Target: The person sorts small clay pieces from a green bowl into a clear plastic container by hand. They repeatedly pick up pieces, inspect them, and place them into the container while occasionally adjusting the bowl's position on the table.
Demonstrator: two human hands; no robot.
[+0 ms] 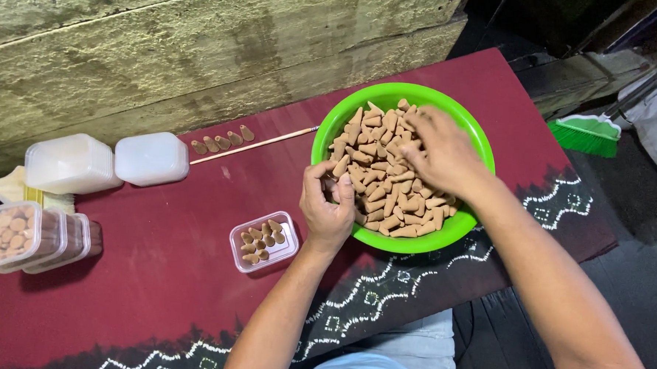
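The green bowl [478, 139] stands on the far right part of the table [155, 273], which is covered with a maroon cloth bearing a white zigzag border. It is heaped with tan incense cones [387, 202], lying at all angles.

The right hand [441, 152] rests palm down on the pile at the far side of the bowl, fingers spread and bent into the cones; whether any are pinched beneath cannot be told. The left hand [327, 206] sits at the near left rim, fingers curled into a loose fist that appears to hold a few cones against the palm.

Just left of that hand lies a small clear tray [264, 241], partly filled with cones set in rows. In the inspector's judgement, good practice here is to draw a few cones at a time, turn them to one direction and seat them close beside those already placed, keeping the bowl steady and the tray flat on the cloth.

Further off, four loose cones [222, 140] lie in a line near the wall, beside a thin wooden stick [256, 146]. Two stacks of empty white containers [108, 161] stand at the left, and filled clear packs [23, 236] sit at the left edge. A green broom head [586, 134] lies on the floor beyond the table at the right.
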